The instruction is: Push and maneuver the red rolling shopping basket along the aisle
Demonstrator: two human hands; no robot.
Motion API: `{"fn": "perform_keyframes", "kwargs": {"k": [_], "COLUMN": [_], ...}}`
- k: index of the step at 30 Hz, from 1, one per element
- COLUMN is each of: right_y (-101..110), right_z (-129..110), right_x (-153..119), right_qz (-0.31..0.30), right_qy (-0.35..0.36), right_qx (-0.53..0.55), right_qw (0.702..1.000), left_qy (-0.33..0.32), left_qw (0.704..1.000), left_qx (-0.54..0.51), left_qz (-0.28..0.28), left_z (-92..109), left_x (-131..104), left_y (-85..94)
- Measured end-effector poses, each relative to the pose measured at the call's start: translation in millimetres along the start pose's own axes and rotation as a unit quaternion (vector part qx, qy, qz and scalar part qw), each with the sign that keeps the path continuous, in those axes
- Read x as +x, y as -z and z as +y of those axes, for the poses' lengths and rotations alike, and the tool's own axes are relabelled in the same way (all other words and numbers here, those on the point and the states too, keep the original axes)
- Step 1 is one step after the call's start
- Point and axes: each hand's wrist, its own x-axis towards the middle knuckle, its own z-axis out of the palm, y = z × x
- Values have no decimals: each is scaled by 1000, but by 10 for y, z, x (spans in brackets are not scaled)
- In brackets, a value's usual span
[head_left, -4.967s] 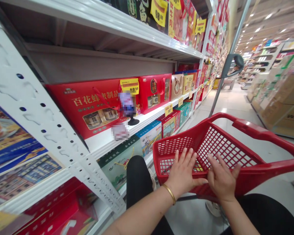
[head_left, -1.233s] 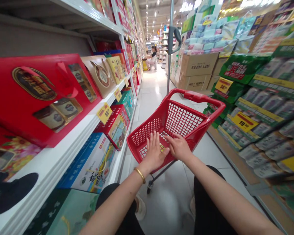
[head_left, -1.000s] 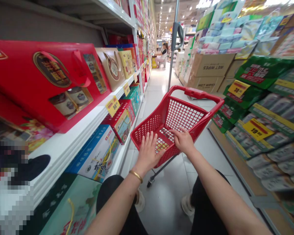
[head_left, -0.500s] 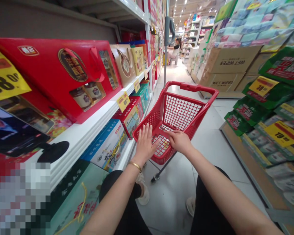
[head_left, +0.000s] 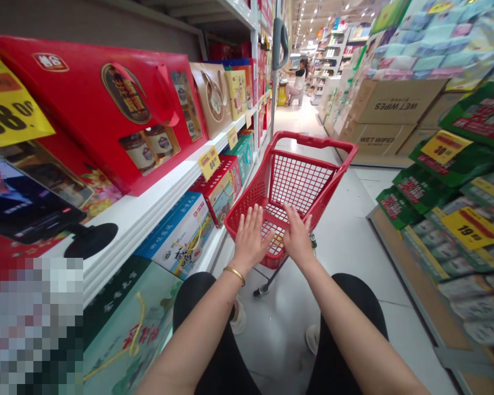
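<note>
A red plastic shopping cart (head_left: 302,174) stands on the floor in front of my knees, its mesh basket tilted toward me. My left hand (head_left: 250,237), with a gold bangle on the wrist, is stretched flat over the basket's near left part, fingers extended. Beside it, my right hand (head_left: 297,236) hovers over the near right part, fingers stretched and thumb apart. Neither hand holds anything. Whether either one touches the basket rim cannot be made out.
Shelves at left carry a red gift box (head_left: 144,120) with jars, and lower down a blue-and-white box (head_left: 181,233). A phone-like screen (head_left: 24,203) sits on a black stand. At right are green packs (head_left: 440,159) and wet-wipes cartons (head_left: 389,104). A person (head_left: 298,79) sits far down the aisle.
My right hand has gone from a pointing shape to outstretched fingers and moved slightly left. My left hand has shifted a little right. The view has moved slightly.
</note>
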Motion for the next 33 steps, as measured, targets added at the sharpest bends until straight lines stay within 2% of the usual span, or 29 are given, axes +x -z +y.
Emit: {"fn": "perform_keyframes", "kwargs": {"k": [2,5,7,9,13,17,21,26,29,31,33], "right_y": [126,274,285,233,128,148,128,69,134,196,234], "right_z": [-27,-102,-126,-103,30,73,-49,-136,-138,-149,-166], "right_x": [48,74,62,36,-51,-200,-282,-206,-272,-367,-445], "right_qz": [1,67,103,81,-22,19,46,7,-34,-12,33], "right_qy": [18,60,64,48,24,74,130,94,150,196,198], "right_qx": [15,61,66,31,-57,15,96,90,104,129,135], "right_qw": [1000,994,990,995,998,997,986,991,983,972,970], "left_qy": [1,-10,-23,-28,10,45,24,-23,-28,-16,15], "left_qw": [1000,999,999,998,999,998,999,996,993,990,986], "left_qx": [-12,-30,-42,-49,-21,-7,-32,-82,-111,-135,-154], "left_qz": [2,8,11,12,26,40,25,12,20,36,54], "left_z": [54,173,245,271,152,19,93,234,247,240,233], "left_x": [-19,-80,-115,-118,-12,71,20,-42,-46,-48,-49], "left_y": [-17,-40,-40,-24,19,34,52,63,54,53,55]}}
